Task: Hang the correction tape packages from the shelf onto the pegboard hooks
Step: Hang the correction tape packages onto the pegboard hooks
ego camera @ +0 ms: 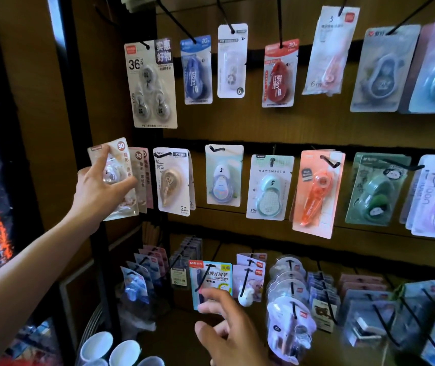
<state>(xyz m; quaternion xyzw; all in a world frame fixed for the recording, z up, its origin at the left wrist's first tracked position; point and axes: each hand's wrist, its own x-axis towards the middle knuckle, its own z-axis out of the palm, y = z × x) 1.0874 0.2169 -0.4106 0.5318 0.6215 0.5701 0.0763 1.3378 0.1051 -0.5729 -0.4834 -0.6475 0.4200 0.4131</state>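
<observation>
My left hand (100, 188) grips a package (114, 178) marked "30" (beside the "MOSY" cards (197, 71)); my right hand (233, 332) hovers open, empty.

Two bare hands show — the left hand (99, 190) at mid-left of the frame, the right hand (233, 332) at the bottom centre. The left forearm, running to the lower left edge, is uncovered — no sleeve, watch or ring visible. Fingernails are short and unpainted.

Packages in three rows on pegboard (317, 128) hooks, cups (110, 350) below at lower left
</observation>
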